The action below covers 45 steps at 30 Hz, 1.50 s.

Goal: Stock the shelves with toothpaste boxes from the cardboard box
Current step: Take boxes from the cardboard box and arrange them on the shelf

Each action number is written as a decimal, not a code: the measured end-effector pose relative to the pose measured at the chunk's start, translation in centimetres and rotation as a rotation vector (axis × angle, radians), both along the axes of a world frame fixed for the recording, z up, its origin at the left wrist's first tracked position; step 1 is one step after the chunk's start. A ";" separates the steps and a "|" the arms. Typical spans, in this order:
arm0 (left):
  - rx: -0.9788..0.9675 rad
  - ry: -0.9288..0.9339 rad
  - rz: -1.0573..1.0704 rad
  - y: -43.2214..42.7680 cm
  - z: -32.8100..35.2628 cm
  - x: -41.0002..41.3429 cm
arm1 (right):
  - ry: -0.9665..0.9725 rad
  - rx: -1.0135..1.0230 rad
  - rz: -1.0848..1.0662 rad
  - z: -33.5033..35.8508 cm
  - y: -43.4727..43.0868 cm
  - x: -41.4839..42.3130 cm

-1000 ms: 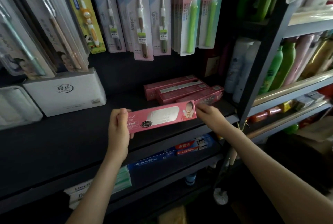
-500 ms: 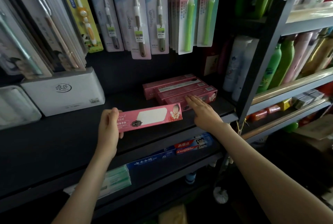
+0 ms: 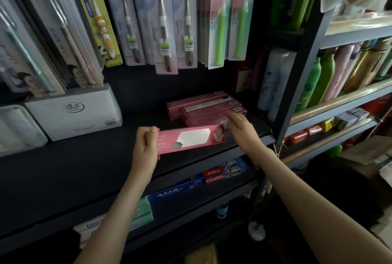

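Note:
My left hand (image 3: 146, 147) grips the left end of a pink toothpaste box (image 3: 191, 139), held level just above the dark shelf (image 3: 74, 170). My right hand (image 3: 244, 131) has straight fingers resting on the front box of a row of several pink toothpaste boxes (image 3: 203, 106) lying at the back right of the same shelf. The held box sits just in front of that row. The cardboard box is not in view.
Toothbrush packs (image 3: 161, 21) hang above the shelf. A white box (image 3: 74, 111) stands at the left. Blue and red toothpaste boxes (image 3: 212, 176) lie on the shelf below. Bottles (image 3: 273, 81) fill the right, past a dark upright post (image 3: 297, 85).
My right hand let go of the pink box's right end and moved back onto the stacked boxes. My left hand carried the box slightly further in over the shelf.

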State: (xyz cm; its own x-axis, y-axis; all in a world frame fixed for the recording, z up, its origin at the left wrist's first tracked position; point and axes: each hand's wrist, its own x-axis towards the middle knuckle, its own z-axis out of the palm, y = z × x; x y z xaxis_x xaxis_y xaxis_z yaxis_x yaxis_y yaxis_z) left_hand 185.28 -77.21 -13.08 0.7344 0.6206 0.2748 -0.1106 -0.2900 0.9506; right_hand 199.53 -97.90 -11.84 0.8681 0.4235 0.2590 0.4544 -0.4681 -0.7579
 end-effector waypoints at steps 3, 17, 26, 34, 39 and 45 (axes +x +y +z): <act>0.033 -0.043 -0.084 -2.4 -0.2 1.5 | 0.044 0.114 -0.127 -0.4 -0.8 -0.5; 0.401 0.254 0.094 -7.3 -3.6 7.5 | 0.254 -0.038 -0.375 -2.2 -2.9 5.3; 0.222 0.353 0.007 -6.6 -3.2 8.5 | 0.182 -0.206 -0.354 -3.4 -3.2 6.2; 0.225 0.434 -0.026 -7.1 -2.8 8.6 | 0.159 -0.024 -0.394 -3.9 -2.6 6.5; 0.257 0.257 0.090 -10.2 -2.5 6.3 | 0.017 0.047 -0.407 -4.7 -5.0 1.5; 0.576 0.025 -0.383 -23.6 -9.0 0.1 | 0.007 -0.082 -0.421 -11.6 -15.4 -10.2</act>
State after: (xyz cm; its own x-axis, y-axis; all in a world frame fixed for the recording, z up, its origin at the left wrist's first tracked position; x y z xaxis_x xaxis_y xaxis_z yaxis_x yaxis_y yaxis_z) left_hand 185.37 -100.80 -22.07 0.8830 0.0768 0.4631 -0.2860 -0.6942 0.6605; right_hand 189.34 -113.30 -23.41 0.9711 0.0505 0.2332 0.2060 -0.6702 -0.7130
